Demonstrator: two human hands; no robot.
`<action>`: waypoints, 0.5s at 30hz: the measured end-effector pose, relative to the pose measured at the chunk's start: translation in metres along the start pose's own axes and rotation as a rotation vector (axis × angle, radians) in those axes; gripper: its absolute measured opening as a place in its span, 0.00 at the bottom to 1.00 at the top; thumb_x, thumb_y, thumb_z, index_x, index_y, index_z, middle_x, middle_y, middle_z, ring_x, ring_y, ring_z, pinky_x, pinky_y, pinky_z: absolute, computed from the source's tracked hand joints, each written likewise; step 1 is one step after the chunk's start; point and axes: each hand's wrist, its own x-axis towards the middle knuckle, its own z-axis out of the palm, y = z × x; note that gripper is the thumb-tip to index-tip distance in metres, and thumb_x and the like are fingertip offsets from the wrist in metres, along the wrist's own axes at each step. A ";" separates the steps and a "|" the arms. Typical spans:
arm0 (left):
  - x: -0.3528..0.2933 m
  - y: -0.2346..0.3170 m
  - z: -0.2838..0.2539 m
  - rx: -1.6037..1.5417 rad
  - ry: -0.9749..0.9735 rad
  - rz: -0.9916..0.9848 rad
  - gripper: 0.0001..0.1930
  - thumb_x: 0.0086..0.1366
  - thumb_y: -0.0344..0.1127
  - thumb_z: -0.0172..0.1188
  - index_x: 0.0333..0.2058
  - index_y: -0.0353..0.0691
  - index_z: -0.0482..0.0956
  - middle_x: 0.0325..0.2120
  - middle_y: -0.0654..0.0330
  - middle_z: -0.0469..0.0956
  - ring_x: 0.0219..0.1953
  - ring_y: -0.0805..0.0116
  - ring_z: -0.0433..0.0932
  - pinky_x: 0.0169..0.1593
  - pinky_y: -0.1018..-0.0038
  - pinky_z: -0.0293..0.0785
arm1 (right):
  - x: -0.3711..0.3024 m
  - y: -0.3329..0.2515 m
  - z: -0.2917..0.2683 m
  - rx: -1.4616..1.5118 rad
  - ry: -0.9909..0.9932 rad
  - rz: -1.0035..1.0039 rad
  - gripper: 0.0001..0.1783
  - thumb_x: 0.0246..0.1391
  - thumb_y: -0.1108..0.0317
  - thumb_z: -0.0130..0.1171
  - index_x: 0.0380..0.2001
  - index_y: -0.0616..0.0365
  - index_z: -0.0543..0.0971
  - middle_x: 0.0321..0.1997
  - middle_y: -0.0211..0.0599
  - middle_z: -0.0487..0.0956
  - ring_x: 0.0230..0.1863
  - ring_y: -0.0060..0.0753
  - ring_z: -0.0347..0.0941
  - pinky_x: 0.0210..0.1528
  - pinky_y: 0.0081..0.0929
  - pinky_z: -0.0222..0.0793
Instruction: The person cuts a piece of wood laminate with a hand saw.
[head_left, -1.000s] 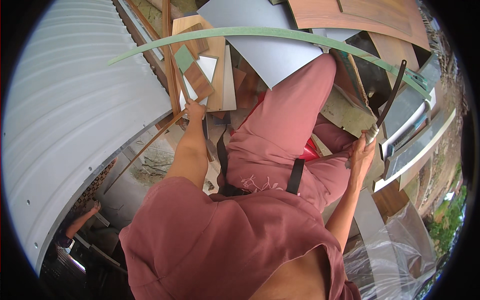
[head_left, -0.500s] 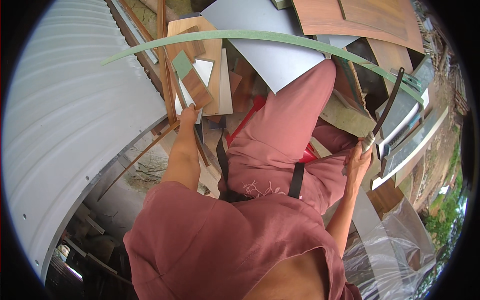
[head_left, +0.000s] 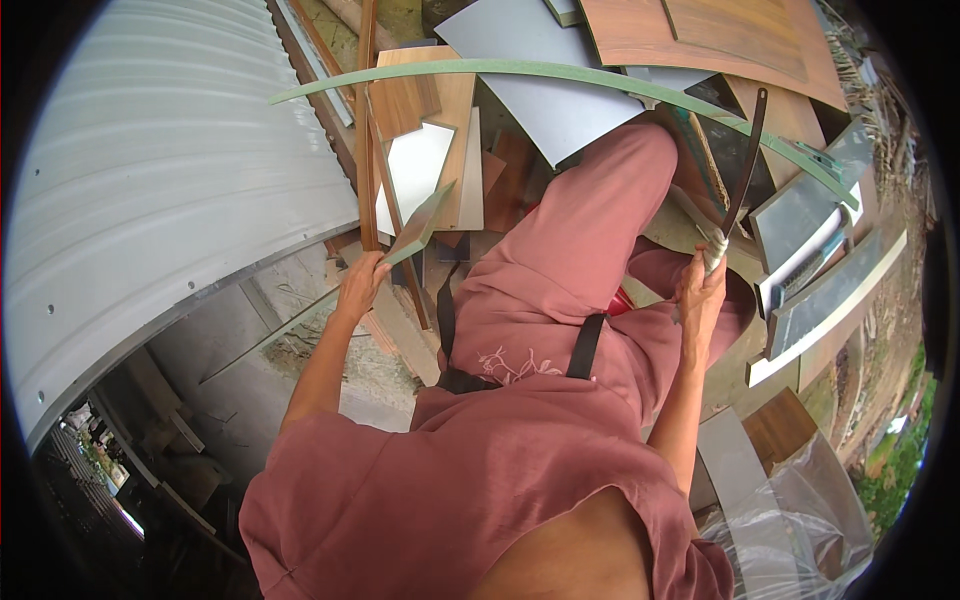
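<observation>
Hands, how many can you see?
2. The left hand is left of the lap, holding a long green strip; the right hand is right of it, gripping a dark bar by its pale-wrapped end. More could be hidden.

The pale grey floor (head_left: 345,385) carries scattered brown debris (head_left: 298,345) and light wooden boards (head_left: 410,345)

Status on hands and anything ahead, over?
Left hand gripping green-faced board. Right hand gripping dark narrow tool, pale wrap above fist. Long green strip crosses ahead.
</observation>
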 end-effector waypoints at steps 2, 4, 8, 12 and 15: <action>-0.018 0.008 -0.016 -0.021 0.043 -0.007 0.18 0.67 0.46 0.47 0.43 0.34 0.71 0.38 0.47 0.73 0.42 0.46 0.71 0.46 0.60 0.67 | 0.004 0.007 -0.002 -0.002 -0.001 -0.042 0.13 0.61 0.60 0.47 0.43 0.57 0.70 0.18 0.28 0.67 0.14 0.18 0.61 0.16 0.21 0.58; -0.037 0.012 -0.027 0.001 0.117 0.017 0.20 0.68 0.48 0.45 0.43 0.34 0.71 0.38 0.47 0.73 0.42 0.46 0.71 0.46 0.60 0.67 | 0.000 0.000 -0.007 0.025 -0.014 -0.045 0.13 0.61 0.60 0.47 0.42 0.56 0.70 0.18 0.29 0.68 0.15 0.19 0.62 0.16 0.22 0.58; -0.055 0.030 -0.054 0.048 0.376 0.133 0.19 0.68 0.47 0.44 0.43 0.34 0.71 0.30 0.48 0.73 0.34 0.50 0.73 0.39 0.64 0.68 | 0.000 0.008 -0.024 -0.012 0.006 -0.052 0.12 0.61 0.60 0.46 0.42 0.56 0.69 0.19 0.35 0.70 0.16 0.25 0.65 0.20 0.27 0.61; -0.074 0.078 -0.107 0.133 0.598 0.233 0.27 0.65 0.60 0.44 0.35 0.36 0.73 0.18 0.54 0.69 0.20 0.52 0.69 0.26 0.66 0.65 | -0.002 0.016 -0.036 -0.048 0.027 -0.019 0.13 0.60 0.60 0.46 0.44 0.55 0.69 0.23 0.45 0.74 0.23 0.40 0.70 0.30 0.37 0.66; -0.082 0.116 -0.145 0.132 0.581 0.213 0.29 0.64 0.62 0.46 0.33 0.35 0.72 0.16 0.58 0.66 0.17 0.62 0.66 0.24 0.69 0.63 | -0.002 0.033 -0.043 -0.001 0.074 -0.074 0.13 0.60 0.60 0.46 0.44 0.54 0.69 0.27 0.48 0.75 0.30 0.50 0.73 0.35 0.39 0.66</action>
